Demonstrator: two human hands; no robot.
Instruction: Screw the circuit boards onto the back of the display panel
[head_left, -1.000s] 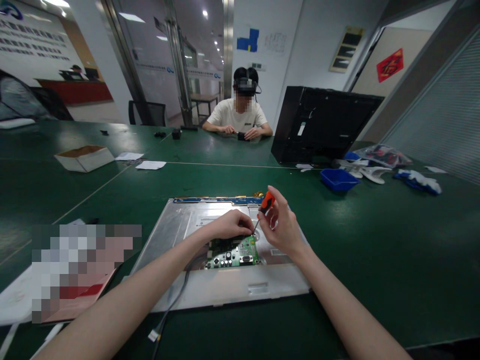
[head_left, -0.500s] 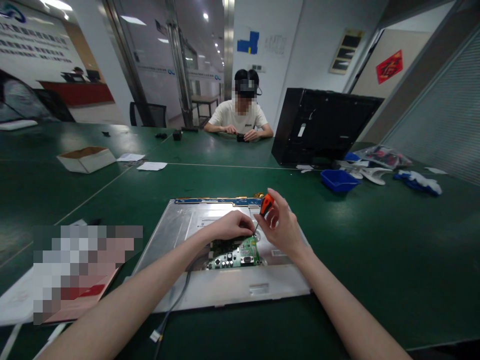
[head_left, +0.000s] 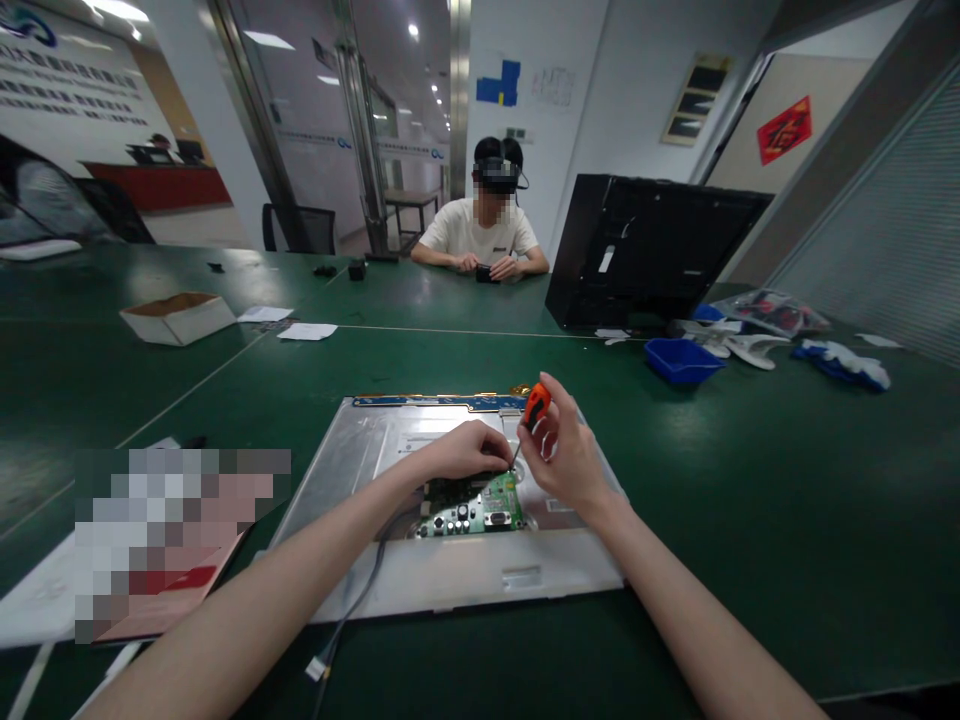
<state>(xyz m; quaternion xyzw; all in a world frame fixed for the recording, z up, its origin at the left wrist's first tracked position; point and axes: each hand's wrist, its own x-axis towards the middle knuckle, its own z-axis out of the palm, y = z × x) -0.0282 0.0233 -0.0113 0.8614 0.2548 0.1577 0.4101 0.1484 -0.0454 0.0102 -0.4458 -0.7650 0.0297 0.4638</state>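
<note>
My right hand (head_left: 566, 445) grips an orange and black screwdriver (head_left: 535, 406) by its handle, with the shaft slanting down to the far right corner of a green circuit board (head_left: 504, 500). Beside the shaft, my left hand (head_left: 476, 448) has its fingers pinched together near the screwdriver's tip. What those fingers hold, if anything, is hidden. The board sits on the silver metal back of a flat display panel (head_left: 390, 585), which lies on the table. Along the panel's far edge runs a narrow blue circuit strip (head_left: 420, 402). A grey cable (head_left: 364, 590) trails off the panel's near edge.
A black monitor casing (head_left: 645, 250) stands behind on the right, near a blue tray (head_left: 682, 362) and blue-and-white gloves (head_left: 844, 365). Far left is an open cardboard box (head_left: 178, 322). A pink folder (head_left: 180, 600) lies left of the panel. Another person (head_left: 480, 235) sits across the table.
The whole view has shifted very slightly. My right hand and the screwdriver look almost unmoved against the board, and my left hand stays in place.
</note>
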